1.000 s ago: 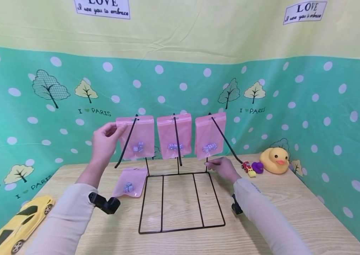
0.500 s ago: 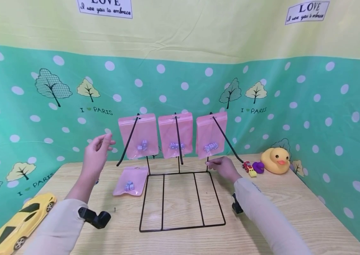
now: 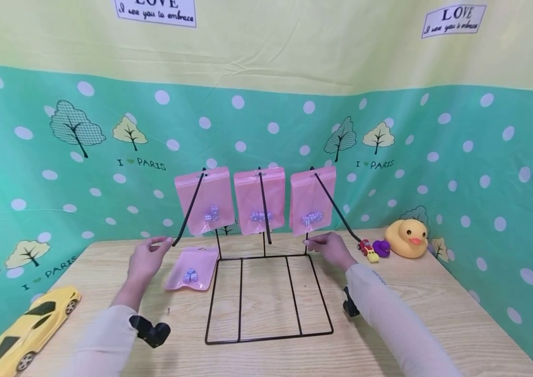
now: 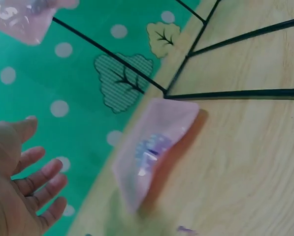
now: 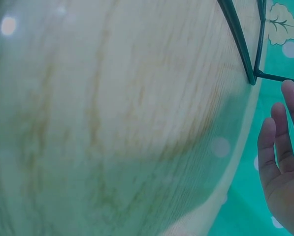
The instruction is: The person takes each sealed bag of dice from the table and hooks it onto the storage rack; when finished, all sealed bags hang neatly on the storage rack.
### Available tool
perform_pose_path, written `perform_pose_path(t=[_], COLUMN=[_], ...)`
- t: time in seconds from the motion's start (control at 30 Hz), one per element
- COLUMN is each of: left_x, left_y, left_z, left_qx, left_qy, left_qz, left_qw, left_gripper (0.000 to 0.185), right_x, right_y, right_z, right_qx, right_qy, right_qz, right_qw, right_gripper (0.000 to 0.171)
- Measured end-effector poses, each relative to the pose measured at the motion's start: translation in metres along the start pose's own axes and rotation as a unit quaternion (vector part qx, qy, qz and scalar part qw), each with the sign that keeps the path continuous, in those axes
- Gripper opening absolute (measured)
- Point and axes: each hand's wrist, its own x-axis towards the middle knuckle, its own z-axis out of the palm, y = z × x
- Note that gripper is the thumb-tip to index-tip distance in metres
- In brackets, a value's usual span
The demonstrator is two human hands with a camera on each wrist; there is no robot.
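My left hand [image 3: 147, 257] hovers over the table's left side, fingers loosely spread and holding nothing in the left wrist view. In the head view its fingertips overlap the tip of the rack's left hook. Just to its right, a pink zip bag [image 3: 193, 270] with several bluish-purple dice lies flat on the table. My right hand [image 3: 332, 250] pinches the right upright of the black wire display rack [image 3: 270, 340] low down. On the rack's three prongs hang a left pink bag [image 3: 195, 196], a middle pink bag [image 3: 247, 196] and a right pink bag [image 3: 301, 196], all with dice inside.
A yellow toy car [image 3: 25, 330] stands at the front left. Behind my right hand are a small red-and-yellow toy car [image 3: 368, 251], a purple duck [image 3: 381, 248] and a big yellow duck [image 3: 406, 238]. A green dotted cloth [image 3: 266, 146] hangs behind the table [image 3: 266, 293].
My left hand has let go of the left hanging bag's edge, drawn away to the left, then come down toward the bag on the table. My right hand stays on the upright.
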Motion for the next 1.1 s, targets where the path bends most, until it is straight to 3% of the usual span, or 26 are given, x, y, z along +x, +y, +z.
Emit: perform_pose_path(t=[0.4,0.63,0.83,1.1], left_x=[0.001,0.004,0.001,0.002], left_y=[-0.022,-0.029,-0.023,-0.018], left_z=[0.022,0.034,0.046,0.057], left_qx=[0.051,0.118,0.159,0.149], left_qy=[-0.010,-0.013,0.002,0.023], left_qz=[-0.053,-0.075,-0.089,-0.096], left_qw=[0.9972,0.9901,0.9832,0.9838], left_gripper=[0.068,0.082,0.086,0.075], right_x=[0.000,0.001,0.002,0.001], right_y=[-0.002,-0.002,-0.001,-0.001], right_z=[0.002,0.002,0.001,0.000], right_qx=[-0.008,-0.004,-0.005,-0.001], right_qy=[0.001,0.003,0.006,0.005], right_qz=[-0.014,-0.011,-0.011,-0.007], right_qw=[1.000,1.000,1.000,1.000], right_gripper=[0.029,0.029,0.027,0.025])
